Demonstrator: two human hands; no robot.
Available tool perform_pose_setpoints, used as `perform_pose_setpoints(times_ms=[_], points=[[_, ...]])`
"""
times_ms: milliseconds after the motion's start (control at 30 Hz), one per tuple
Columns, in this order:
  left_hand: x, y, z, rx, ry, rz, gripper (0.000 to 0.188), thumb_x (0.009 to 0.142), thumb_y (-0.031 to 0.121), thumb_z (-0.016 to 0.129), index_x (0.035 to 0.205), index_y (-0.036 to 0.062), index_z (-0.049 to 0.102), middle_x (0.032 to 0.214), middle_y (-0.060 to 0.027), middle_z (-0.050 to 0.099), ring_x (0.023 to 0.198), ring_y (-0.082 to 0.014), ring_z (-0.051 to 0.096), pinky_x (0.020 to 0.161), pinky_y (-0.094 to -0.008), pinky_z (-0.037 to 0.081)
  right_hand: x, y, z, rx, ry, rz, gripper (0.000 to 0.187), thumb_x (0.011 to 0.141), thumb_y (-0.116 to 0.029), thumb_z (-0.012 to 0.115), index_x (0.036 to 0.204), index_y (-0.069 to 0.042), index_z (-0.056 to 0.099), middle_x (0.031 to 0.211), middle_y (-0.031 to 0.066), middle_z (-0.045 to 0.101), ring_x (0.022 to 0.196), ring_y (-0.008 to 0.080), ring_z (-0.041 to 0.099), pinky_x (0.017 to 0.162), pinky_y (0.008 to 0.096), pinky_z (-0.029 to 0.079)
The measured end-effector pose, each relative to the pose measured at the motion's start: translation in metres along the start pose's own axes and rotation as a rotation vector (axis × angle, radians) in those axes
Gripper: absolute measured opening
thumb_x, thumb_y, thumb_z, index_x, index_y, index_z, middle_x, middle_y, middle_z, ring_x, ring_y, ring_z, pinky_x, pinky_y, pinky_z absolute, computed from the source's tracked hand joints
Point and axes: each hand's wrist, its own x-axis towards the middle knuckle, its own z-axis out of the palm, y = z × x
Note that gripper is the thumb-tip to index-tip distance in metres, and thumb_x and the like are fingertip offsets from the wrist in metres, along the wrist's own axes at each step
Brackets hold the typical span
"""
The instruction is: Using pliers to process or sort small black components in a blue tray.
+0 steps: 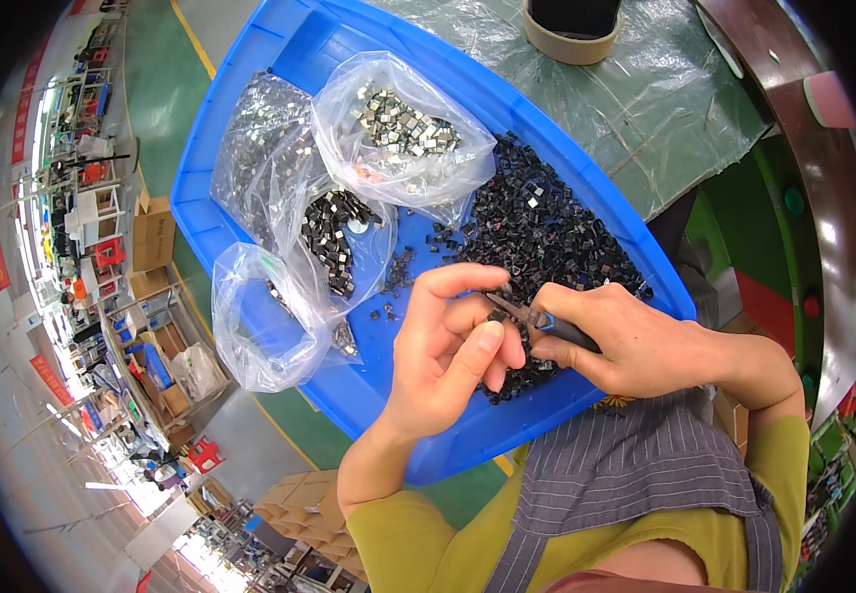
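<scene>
My right hand (636,336) is closed round the dark handles of a pair of pliers (571,333), whose metal jaws point left toward my other hand. Between the thumb and fingers of my left hand (433,361) is a small black part (496,316), right by the jaw tips. Whether the jaws touch it is hard to tell. Both hands hover over the near side of a large blue tray (374,341). Beneath and beyond them lies a heap of small black parts (537,222), partly hidden by my fingers.
Clear plastic bags stand in the tray's left half: one (349,94) holds pale metallic pieces, another (260,326) lies crumpled nearer me. A roll of tape (571,44) sits on the plastic-covered table (665,109) beyond. Cardboard boxes (304,504) are stacked at the lower left.
</scene>
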Motion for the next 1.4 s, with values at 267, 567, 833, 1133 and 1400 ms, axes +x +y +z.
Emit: perform_pose_setpoints(times_ms=[267, 567, 833, 1133, 1400], points=[[0.001, -0.013, -0.011, -0.097, -0.102, 0.167, 0.024, 0.095, 0.001, 0.050, 0.114, 0.0045, 0.035, 0.082, -0.0160, 0.063, 0.058, -0.0108, 0.054, 0.051, -0.0200, 0.043, -0.002, -0.002, -0.006, 0.177, -0.107, 0.016, 0.022, 0.092, -0.016, 0.057, 0.100, 0.001, 0.046, 0.079, 0.0229, 0.059, 0.079, 0.0438, 0.059, 0.065, 0.0482, 0.043], [0.000, -0.014, -0.012, -0.159, -0.059, 0.138, 0.012, 0.096, 0.003, 0.050, 0.104, 0.0046, 0.041, 0.080, -0.0166, 0.065, 0.053, -0.0117, 0.057, 0.045, -0.0193, 0.040, -0.002, 0.001, -0.005, 0.118, -0.113, -0.056, 0.022, 0.092, -0.017, 0.057, 0.101, 0.000, 0.046, 0.088, 0.0220, 0.058, 0.088, 0.0433, 0.057, 0.070, 0.0484, 0.043], [0.002, -0.007, -0.008, -0.144, 0.004, -0.024, 0.011, 0.095, 0.002, 0.052, 0.102, 0.0042, 0.043, 0.079, -0.0161, 0.066, 0.051, -0.0113, 0.057, 0.043, -0.0187, 0.040, 0.000, 0.002, -0.004, 0.031, -0.114, 0.015, 0.025, 0.093, -0.018, 0.056, 0.103, 0.002, 0.044, 0.094, 0.0223, 0.056, 0.091, 0.0437, 0.056, 0.073, 0.0501, 0.043], [0.002, -0.012, -0.007, -0.173, 0.003, -0.057, 0.011, 0.095, 0.003, 0.052, 0.101, 0.0045, 0.043, 0.079, -0.0145, 0.066, 0.053, -0.0109, 0.058, 0.045, -0.0198, 0.041, -0.001, -0.006, -0.008, -0.003, -0.150, 0.132, 0.026, 0.093, -0.018, 0.056, 0.103, 0.002, 0.043, 0.085, 0.0241, 0.058, 0.086, 0.0446, 0.058, 0.070, 0.0501, 0.044], [-0.004, -0.008, 0.001, 0.368, 0.129, 0.116, 0.010, 0.087, -0.003, 0.060, 0.094, 0.0004, 0.055, 0.080, -0.0112, 0.064, 0.066, -0.0158, 0.063, 0.054, -0.0294, 0.050, -0.001, -0.005, -0.005, -0.005, -0.086, 0.058, 0.024, 0.093, -0.017, 0.057, 0.103, 0.002, 0.045, 0.083, 0.0244, 0.061, 0.084, 0.0449, 0.059, 0.067, 0.0496, 0.044]])
